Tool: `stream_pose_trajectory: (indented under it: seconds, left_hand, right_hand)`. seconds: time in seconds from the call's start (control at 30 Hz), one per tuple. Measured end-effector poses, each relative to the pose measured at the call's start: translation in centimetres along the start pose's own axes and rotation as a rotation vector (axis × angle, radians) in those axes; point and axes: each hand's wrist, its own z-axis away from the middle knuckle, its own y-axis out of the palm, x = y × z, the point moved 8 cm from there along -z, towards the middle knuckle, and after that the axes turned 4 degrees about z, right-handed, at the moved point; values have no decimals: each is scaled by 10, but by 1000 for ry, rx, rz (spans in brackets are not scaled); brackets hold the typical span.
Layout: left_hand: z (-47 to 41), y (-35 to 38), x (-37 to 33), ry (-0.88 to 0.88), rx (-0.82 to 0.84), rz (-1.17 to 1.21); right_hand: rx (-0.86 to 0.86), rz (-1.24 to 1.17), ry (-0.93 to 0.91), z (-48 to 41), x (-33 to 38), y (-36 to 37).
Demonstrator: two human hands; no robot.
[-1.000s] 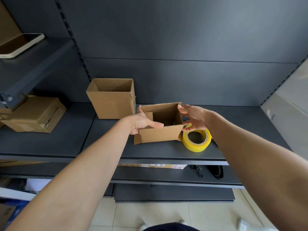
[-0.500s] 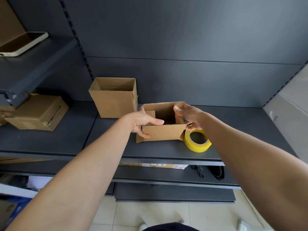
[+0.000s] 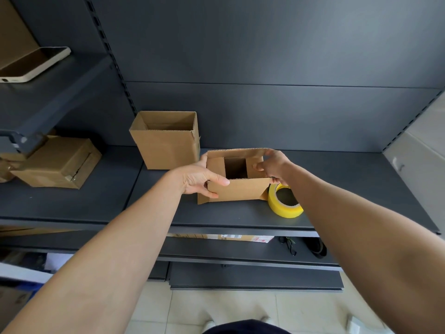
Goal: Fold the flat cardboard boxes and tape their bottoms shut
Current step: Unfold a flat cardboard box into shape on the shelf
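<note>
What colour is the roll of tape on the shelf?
The tape roll is yellow, seen in the head view.

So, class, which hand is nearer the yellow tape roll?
Right. The right hand holds the small box at its right side, beside the tape roll; the left hand holds its left side, farther off.

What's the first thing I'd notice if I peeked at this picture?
The left hand and the right hand grip a small cardboard box in the middle of the dark shelf. Just to its right lies a bright yellow tape roll, and a taller open box stands behind on the left.
</note>
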Motion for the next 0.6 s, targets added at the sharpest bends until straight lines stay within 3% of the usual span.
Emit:
stream_pose_trajectory:
  seconds: [0.17,0.33,0.6]
  left_hand:
    - [-3,-3,-2,47,5,42]
    - [-3,-14,-7,136,-130,97]
    - [-6,-26,-7,197,-240,-53]
  right_hand:
    - [-28,19,2,2,3,-2]
    - [28,-80,43,1,-2,-1]
    - [144,-218,90,4,-7,7]
